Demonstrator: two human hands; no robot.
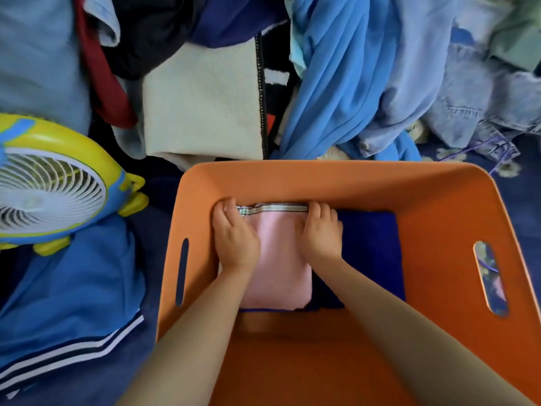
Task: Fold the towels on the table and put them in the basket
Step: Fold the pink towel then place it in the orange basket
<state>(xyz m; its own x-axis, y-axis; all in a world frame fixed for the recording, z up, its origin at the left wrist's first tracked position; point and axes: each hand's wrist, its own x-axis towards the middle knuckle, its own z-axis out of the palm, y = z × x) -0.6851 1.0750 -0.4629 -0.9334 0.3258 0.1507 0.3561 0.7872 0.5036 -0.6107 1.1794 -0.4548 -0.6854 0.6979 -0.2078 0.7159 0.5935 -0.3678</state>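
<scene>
A folded pink towel [279, 259] with a striped far edge lies inside the orange basket [439, 206], against its far wall. My left hand [234, 235] holds the towel's far left corner, fingers curled over the edge. My right hand [320, 231] holds its far right corner the same way. A folded dark blue towel [371, 247] lies under and to the right of the pink one on the basket floor.
A yellow and blue fan [52, 186] stands left of the basket. Piled clothes fill the back: a cream fleece [202, 104], a bright blue garment [336, 77], denim [468, 98]. A blue striped garment [70, 303] lies at the left front.
</scene>
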